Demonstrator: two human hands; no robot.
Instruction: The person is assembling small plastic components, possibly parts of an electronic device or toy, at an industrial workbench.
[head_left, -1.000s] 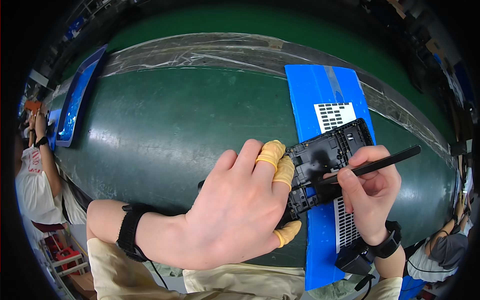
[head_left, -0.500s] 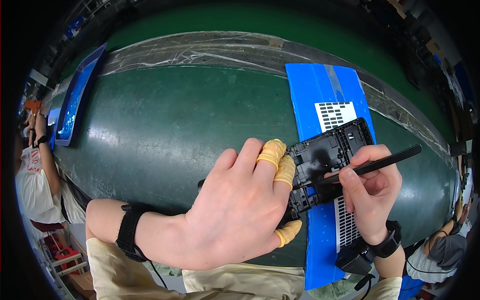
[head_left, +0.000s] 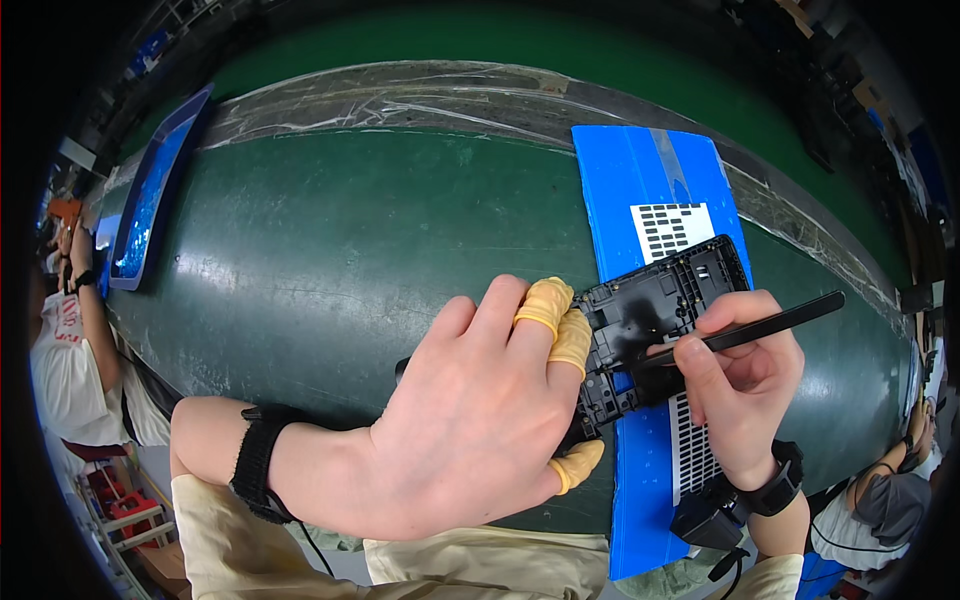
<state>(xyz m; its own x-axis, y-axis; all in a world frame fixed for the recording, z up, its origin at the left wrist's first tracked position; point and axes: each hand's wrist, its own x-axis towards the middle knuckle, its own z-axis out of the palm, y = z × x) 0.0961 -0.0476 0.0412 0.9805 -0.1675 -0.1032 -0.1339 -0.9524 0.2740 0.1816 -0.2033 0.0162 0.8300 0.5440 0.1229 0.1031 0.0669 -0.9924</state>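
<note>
My left hand (head_left: 490, 410) grips the left end of a black plastic housing (head_left: 650, 310), with yellow finger cots (head_left: 545, 305) on several of its fingers. The housing is tilted, its ribbed inner side facing up. Between thumb and fingers, my right hand (head_left: 740, 380) pinches a pair of black tweezers (head_left: 775, 325), whose tips reach down over the inside of the housing. What the tips touch is too small to make out. Beneath the housing lies a blue board (head_left: 630, 170) carrying a white sheet of small black rectangular pieces (head_left: 672, 228).
The green work surface (head_left: 380, 220) has a film-covered grey strip along its far edge. At the far left stands a blue tray (head_left: 160, 195) with shiny blue contents. Another person (head_left: 75, 350) sits at the left, and another (head_left: 890, 500) at the right.
Almost nothing differs. My right fingers and the tweezers have shifted very slightly over the housing, while my left hand keeps its hold.
</note>
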